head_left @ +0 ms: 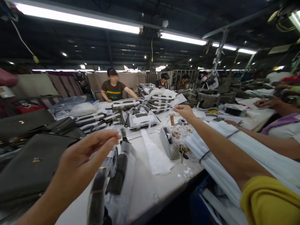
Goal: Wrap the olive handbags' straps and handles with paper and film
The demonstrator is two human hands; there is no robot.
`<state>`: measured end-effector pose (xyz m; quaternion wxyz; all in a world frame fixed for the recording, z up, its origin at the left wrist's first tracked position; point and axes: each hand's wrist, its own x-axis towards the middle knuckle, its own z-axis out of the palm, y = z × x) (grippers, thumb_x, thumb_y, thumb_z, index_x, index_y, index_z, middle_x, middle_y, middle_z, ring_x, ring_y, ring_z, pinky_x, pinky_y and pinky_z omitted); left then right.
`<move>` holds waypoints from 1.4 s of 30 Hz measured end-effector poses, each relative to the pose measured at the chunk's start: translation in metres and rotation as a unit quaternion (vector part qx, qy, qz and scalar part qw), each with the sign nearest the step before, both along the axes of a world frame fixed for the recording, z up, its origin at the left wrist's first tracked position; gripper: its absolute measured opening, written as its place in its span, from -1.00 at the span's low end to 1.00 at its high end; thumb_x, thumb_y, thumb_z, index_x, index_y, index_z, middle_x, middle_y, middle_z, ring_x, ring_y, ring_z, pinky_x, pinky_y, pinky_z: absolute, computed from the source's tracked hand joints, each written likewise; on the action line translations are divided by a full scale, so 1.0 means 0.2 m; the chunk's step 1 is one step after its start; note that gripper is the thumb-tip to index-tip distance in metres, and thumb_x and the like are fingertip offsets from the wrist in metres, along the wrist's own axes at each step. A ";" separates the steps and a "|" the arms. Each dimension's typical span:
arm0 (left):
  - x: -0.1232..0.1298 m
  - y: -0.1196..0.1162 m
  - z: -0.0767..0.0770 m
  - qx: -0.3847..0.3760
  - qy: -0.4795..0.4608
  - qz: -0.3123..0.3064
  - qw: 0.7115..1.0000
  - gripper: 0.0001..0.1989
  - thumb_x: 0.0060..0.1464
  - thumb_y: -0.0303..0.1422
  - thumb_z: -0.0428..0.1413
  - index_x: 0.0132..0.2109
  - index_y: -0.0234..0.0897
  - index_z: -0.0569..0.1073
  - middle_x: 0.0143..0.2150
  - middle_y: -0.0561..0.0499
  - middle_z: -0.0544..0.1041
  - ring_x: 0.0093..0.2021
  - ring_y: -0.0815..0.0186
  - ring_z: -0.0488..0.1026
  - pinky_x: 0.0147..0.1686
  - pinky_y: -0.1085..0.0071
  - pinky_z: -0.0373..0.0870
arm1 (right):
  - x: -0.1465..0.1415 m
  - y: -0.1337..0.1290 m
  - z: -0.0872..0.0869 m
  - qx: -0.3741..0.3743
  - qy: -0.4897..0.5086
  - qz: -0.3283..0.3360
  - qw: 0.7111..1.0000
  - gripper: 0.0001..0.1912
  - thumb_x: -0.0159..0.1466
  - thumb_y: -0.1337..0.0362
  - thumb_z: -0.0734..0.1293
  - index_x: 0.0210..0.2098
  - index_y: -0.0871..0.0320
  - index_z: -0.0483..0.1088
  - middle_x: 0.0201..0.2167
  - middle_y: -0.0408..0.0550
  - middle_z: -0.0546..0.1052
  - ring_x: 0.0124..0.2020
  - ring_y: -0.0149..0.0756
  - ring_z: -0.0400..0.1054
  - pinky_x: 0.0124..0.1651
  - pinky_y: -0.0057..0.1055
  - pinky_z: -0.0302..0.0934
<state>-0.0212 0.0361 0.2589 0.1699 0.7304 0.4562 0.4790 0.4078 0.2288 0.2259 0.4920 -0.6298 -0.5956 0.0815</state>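
Note:
My left hand (87,153) is raised over a dark strap partly wrapped in clear film (119,170); its fingertips are pinched together, and whatever they hold is too small to make out. Farther off, my right hand (185,112) reaches out past a grey tape dispenser (169,143), thumb and fingers closed at their tips on something unclear. Between the hands, a white sheet (156,153) lies on the table (142,193). Small brown and gold pieces (181,132) are scattered beside the dispenser.
Dark bags (30,168) are stacked at left. Wrapped straps (161,103) pile up in the middle. Bundled white tubes (225,140) lie at right, near another person's arms (262,137). A person in a green apron (113,89) stands across the table.

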 end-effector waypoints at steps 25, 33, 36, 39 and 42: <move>0.44 0.33 0.09 -0.286 -0.196 -0.262 0.901 -0.69 -0.08 -0.42 0.23 -0.12 -0.34 0.55 -0.36 -0.03 0.56 -0.28 0.33 0.52 -0.05 0.32 0.43 | -0.73 -0.65 0.00 0.032 0.116 0.312 0.942 -0.68 0.16 0.00 0.44 -0.35 0.15 0.51 -0.15 -0.01 0.60 -0.07 -0.14 0.47 0.09 -0.22 0.28; 0.44 0.29 0.09 -0.300 -0.210 -0.277 0.888 -0.79 -0.09 -0.41 0.25 -0.22 -0.32 0.59 -0.45 0.07 0.40 -0.52 0.49 0.24 -0.48 0.52 0.28 | -0.74 -0.68 -0.04 -0.009 0.168 0.354 0.920 -0.65 0.16 0.00 0.45 -0.26 0.16 0.51 -0.19 -0.03 0.60 -0.12 -0.20 0.46 0.01 -0.28 0.27; 0.43 0.28 0.10 -0.318 -0.205 -0.291 0.879 -0.74 -0.08 -0.35 0.31 -0.19 -0.33 0.59 -0.40 0.03 0.44 -0.56 0.56 0.15 -0.58 0.57 0.11 | -0.76 -0.71 -0.05 -0.015 0.188 0.359 0.914 -0.64 0.16 -0.01 0.45 -0.28 0.17 0.51 -0.20 -0.03 0.59 -0.12 -0.20 0.45 0.02 -0.27 0.25; 0.42 0.27 0.10 -0.323 -0.197 -0.304 0.874 -0.68 -0.07 -0.30 0.33 -0.14 -0.32 0.59 -0.35 0.00 0.49 -0.57 0.57 0.10 -0.61 0.56 0.02 | -0.78 -0.74 -0.06 -0.034 0.211 0.368 0.905 -0.64 0.15 -0.02 0.45 -0.33 0.17 0.47 -0.22 -0.04 0.60 -0.08 -0.19 0.44 0.06 -0.26 0.22; 0.42 0.27 0.09 -0.320 -0.187 -0.298 0.880 -0.66 -0.05 -0.27 0.33 -0.11 -0.30 0.59 -0.27 -0.03 0.53 -0.57 0.56 0.11 -0.60 0.54 0.05 | -0.80 -0.78 -0.07 -0.051 0.243 0.376 0.893 -0.63 0.12 -0.02 0.48 -0.37 0.16 0.44 -0.21 -0.03 0.60 -0.02 -0.17 0.43 0.10 -0.24 0.20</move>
